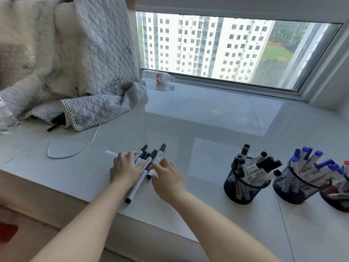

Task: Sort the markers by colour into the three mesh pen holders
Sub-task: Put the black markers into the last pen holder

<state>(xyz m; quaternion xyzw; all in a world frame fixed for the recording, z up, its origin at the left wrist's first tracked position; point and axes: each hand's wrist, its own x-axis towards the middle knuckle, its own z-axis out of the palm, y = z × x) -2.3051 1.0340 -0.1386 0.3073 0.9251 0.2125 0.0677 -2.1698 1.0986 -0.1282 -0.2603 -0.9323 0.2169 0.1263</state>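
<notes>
Up close in the head view, a glossy white desk [207, 118] runs under a wide window [236, 48] that looks out on tall apartment blocks and a green field. A quilted grey blanket [90, 72] is heaped at the far left, its lace edge draped onto the desk, with a white cable [75, 148] looping out from under it. A small bottle [158, 77] lies on its side by the window frame, and a clear bottle [6, 118] shows at the left edge.

Near the front edge lies a loose bunch of black markers [149, 161]. The left hand [126, 167] rests flat on them with fingers straight. The right hand [166, 176] is just beside it, fingers loosely curled with the tips touching the bunch; whether they pinch a marker cannot be told.

Well apart to the right stand three mesh holders in a row: the first holder [241, 188] filled with black-capped markers, the second holder [290, 188] with blue-capped ones, and the third holder [338, 199] cut off by the frame edge, showing one red cap.
</notes>
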